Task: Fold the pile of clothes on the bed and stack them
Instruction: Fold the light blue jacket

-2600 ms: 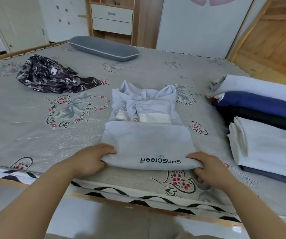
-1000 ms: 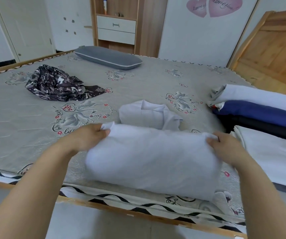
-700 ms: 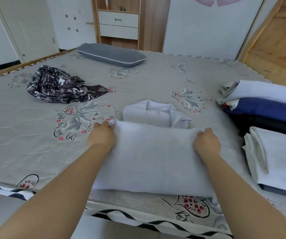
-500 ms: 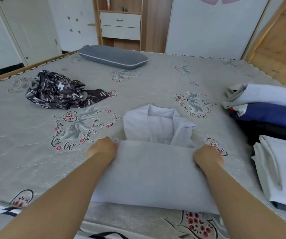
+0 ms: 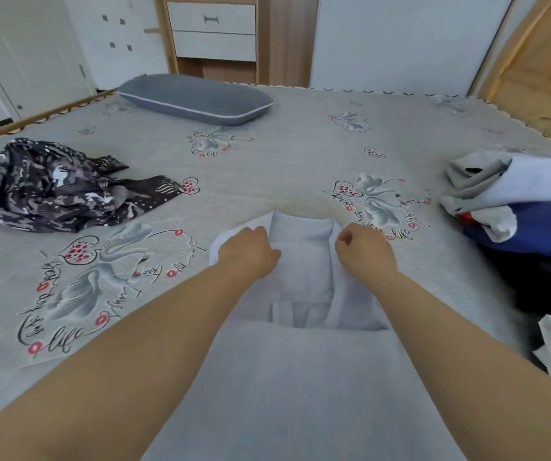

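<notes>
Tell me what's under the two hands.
The left hand and right hand grip the far end of the pale garment on the bed. Their fingertips are hidden.

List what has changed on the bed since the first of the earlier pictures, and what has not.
The pale grey garment had its near hem lifted and folded away from the person. The left hand and right hand then moved on to its far end, where they now grip the cloth. The dark patterned garment, the grey pillow and the folded stack stayed put.
</notes>
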